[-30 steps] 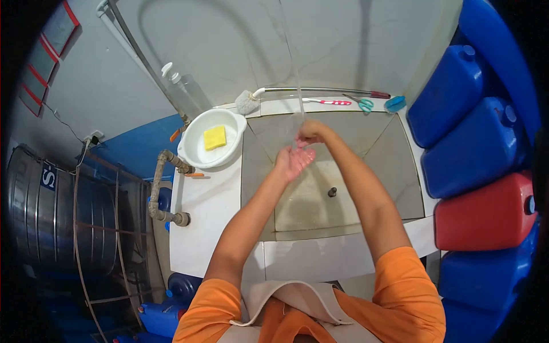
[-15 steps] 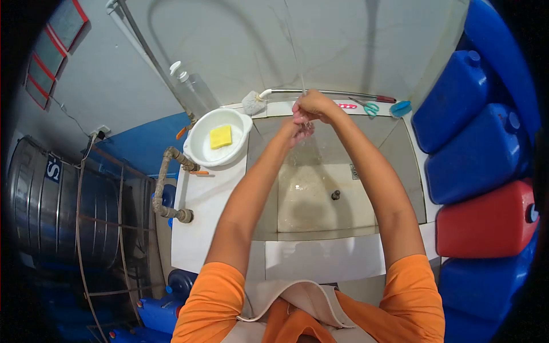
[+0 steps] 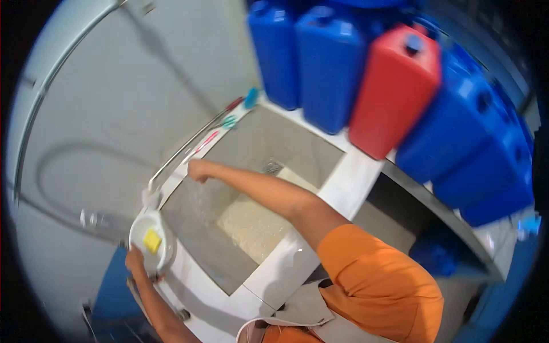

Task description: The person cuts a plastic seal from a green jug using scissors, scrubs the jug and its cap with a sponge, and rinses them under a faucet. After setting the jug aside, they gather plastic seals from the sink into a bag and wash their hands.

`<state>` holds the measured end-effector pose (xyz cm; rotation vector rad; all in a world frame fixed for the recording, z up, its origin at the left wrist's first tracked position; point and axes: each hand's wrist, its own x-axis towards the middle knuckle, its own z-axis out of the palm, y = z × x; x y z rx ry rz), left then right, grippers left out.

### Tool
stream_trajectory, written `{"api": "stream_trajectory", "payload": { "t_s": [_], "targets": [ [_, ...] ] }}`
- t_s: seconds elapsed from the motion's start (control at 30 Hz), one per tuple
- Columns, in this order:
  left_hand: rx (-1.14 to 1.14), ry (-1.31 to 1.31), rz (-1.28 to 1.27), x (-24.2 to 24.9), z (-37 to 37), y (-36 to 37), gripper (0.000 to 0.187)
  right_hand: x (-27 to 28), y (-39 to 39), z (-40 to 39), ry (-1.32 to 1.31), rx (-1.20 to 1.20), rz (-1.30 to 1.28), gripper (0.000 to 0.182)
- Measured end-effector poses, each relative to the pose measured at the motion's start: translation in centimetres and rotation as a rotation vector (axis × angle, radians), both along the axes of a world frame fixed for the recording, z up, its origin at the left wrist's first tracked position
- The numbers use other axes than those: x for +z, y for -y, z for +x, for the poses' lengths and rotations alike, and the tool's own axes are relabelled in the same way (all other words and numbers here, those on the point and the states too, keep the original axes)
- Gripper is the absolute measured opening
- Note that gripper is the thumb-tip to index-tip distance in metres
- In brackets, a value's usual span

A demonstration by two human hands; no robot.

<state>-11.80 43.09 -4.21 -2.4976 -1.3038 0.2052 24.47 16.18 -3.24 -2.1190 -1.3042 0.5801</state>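
My left hand is at the outer side of a white plastic basin, by the pipe fittings. Its fingers look curled, but what they grip is hidden. Inside the basin lies a yellow sponge. My right hand hangs over the back edge of the sink with fingers curled in; nothing shows in it. Close behind it are a long-handled brush, whose head is near the basin, and a pink-and-white item on the ledge.
Green-handled scissors and a blue brush lie on the back ledge. Blue jerrycans and a red one line the sink's far side. A clear pump bottle stands left of the basin. An orange valve handle sits below it.
My view has turned toward the jerrycans. My hands, together under running water before, have separated; my left hand has moved to the basin's side, while my right hand stays over the sink.
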Motion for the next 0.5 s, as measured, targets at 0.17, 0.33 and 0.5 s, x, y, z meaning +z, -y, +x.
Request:
{"api": "stream_trajectory", "payload": {
  "t_s": [0.17,0.33,0.5],
  "targets": [
    [-0.603,0.29,0.171,-1.3,0.3,-3.2,0.037,1.9,12.1,1.2,0.239,-0.164,-0.062,0.019],
    [-0.25,0.126,-0.095,-1.5,2.4,-2.4,0.041,7.9,25.8,-6.0,-0.691,-0.333,0.457,0.019],
    [-0.62,-0.037,-0.408,1.6,13.8,4.9,0.048,-1.4,32.8,-9.8,1.198,-0.128,-0.266,0.028]
  ]
}}
